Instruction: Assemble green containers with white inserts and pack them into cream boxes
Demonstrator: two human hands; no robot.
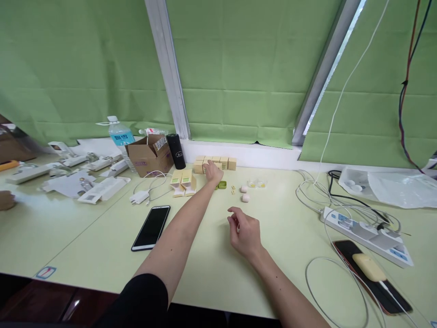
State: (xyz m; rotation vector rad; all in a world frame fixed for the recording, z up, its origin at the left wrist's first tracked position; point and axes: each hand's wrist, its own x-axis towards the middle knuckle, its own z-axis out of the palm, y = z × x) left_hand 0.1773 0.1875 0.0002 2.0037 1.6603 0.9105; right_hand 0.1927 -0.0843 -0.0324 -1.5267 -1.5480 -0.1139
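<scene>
My left hand [213, 172] reaches to the back of the table, its fingers closed around a small pale-yellow box [217, 166] at the front of a row of similar boxes [224, 162]. Part of the box is hidden by the hand. Just below it sits a small green open case [222, 185]. My right hand [246, 234] hovers over the table with loosely bent fingers, thumb and index apart, and holds nothing visible. Beyond it lie two pale pink rounded pieces [245, 197], tiny yellow pieces [233, 189] and clear round parts with yellow centres [256, 184].
Two opened yellow cartons [183, 181] and a phone [151, 228] lie left. Behind are a cardboard box [150, 157], a black tumbler [175, 151] and a water bottle [121, 134]. Right are a power strip [367, 234], cables and another phone [355, 259]. Another person's hand [7, 200] shows far left.
</scene>
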